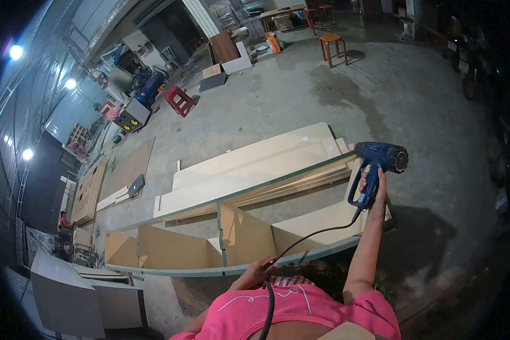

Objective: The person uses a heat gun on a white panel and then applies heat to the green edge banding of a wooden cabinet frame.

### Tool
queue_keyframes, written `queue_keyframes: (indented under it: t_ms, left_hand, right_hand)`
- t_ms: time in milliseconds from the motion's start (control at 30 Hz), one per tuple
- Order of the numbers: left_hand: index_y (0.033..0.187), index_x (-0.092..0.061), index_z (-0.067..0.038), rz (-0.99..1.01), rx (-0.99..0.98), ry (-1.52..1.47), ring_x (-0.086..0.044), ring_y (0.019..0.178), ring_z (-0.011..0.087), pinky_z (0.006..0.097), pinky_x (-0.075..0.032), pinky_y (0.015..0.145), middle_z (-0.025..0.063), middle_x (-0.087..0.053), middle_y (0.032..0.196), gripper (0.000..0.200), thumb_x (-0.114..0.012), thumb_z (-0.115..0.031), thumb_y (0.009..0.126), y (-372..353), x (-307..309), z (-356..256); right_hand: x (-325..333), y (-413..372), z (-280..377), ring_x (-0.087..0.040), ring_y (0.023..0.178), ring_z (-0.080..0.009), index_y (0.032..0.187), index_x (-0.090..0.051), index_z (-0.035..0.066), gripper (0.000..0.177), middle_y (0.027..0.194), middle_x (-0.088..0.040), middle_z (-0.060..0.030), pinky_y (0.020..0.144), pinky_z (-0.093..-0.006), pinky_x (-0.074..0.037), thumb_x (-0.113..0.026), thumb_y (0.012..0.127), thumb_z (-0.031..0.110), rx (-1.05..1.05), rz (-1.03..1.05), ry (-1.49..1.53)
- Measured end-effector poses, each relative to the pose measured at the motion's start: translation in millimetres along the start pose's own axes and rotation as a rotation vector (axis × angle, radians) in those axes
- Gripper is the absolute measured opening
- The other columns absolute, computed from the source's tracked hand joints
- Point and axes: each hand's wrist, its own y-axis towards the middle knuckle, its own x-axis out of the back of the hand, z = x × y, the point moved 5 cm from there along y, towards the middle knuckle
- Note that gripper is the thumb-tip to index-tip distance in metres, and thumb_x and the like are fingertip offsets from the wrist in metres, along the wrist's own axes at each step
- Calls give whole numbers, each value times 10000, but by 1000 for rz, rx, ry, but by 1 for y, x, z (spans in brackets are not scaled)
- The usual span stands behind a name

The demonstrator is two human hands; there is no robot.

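Observation:
My right hand (374, 190) is wrapped round the handle of a blue heat gun (379, 156), held up over the right end of a long wooden cabinet frame (246, 235). The gun's nozzle points left, towards the frame's green-edged long board. From the handle a black cable (317, 231) runs down to my left hand (256, 276), which is closed on it at the frame's near edge. The frame lies open side up, with upright dividers inside. Part of my left hand's fingers is hidden.
Pale panels (255, 164) lie beyond the frame on the concrete floor. A red stool (180, 102) and a wooden stool (333, 50) stand farther off. Grey-white boards (90, 300) are at the lower left. Motorbikes are dimly visible at the right.

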Motion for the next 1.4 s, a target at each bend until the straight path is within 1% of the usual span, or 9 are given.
queue_keyframes:
  t_ms: [100,200,400,500,633,867,933,1100,1400]
  left_hand:
    - [1046,-549,-39,13,87,-3,-496,649,191,325,-411,577,113,-544,736,209,-557,-196,909,2,0,19]
    - [1048,-551,-42,2,-52,-90,-475,633,161,315,-405,562,89,-528,705,206,-551,-199,914,1,-2,20]
    - [1070,-551,-28,-62,18,148,-497,663,165,318,-423,592,109,-570,733,240,-550,-209,911,-12,2,-2]
    - [1062,-558,-16,-100,-71,-121,-518,709,189,318,-440,664,127,-590,762,247,-540,-211,911,-16,0,23]
    - [1035,-564,-24,-41,-63,-106,-510,755,152,326,-447,708,118,-598,801,215,-539,-192,903,-23,5,22]
    - [1083,-533,-26,-104,-108,146,-596,826,341,375,-457,718,208,-609,893,300,-565,-252,888,-54,42,5]
    - [1101,-531,-30,-126,-72,106,-599,846,345,378,-457,725,210,-612,909,316,-569,-260,887,-61,50,11]
    - [1147,-520,-29,-199,-105,129,-606,892,348,383,-460,744,221,-620,943,362,-572,-276,888,-77,87,38]
    - [1137,-526,6,-371,119,-49,-624,914,319,351,-468,775,221,-634,973,352,-555,-247,893,-159,192,126]
  right_hand:
    - [2,0,-2,-515,569,-126,1023,-532,141,371,803,-543,-19,524,-274,-454,-568,843,464,-15,-24,1]
    - [-5,-8,-1,-529,584,-134,1028,-524,124,397,798,-559,-33,545,-288,-465,-608,823,454,-19,-115,12]
    - [-7,-15,-4,-556,613,-155,979,-533,51,427,778,-580,-70,564,-289,-470,-671,794,411,6,-209,-16]
    - [2,-8,-12,-551,594,-158,940,-538,33,435,756,-573,-71,555,-294,-466,-674,791,418,-83,-238,44]
    - [-21,-3,-14,-543,593,-158,859,-531,52,402,711,-554,-59,542,-296,-449,-650,805,433,18,-94,-129]
    - [-105,-48,-45,-529,624,-135,1041,-476,40,435,805,-542,-62,542,-242,-467,-600,850,411,11,6,-249]
    - [-118,-53,-62,-538,639,-129,1136,-474,83,451,801,-561,-60,558,-240,-459,-634,837,381,-44,59,-245]
    - [-159,-83,-134,-554,611,-128,1028,-518,53,400,805,-586,-45,518,-242,-467,-628,841,389,-165,91,-303]
    - [-234,-141,-293,-544,586,-130,960,-538,53,355,771,-576,-69,496,-245,-470,-631,841,374,-510,188,-345]
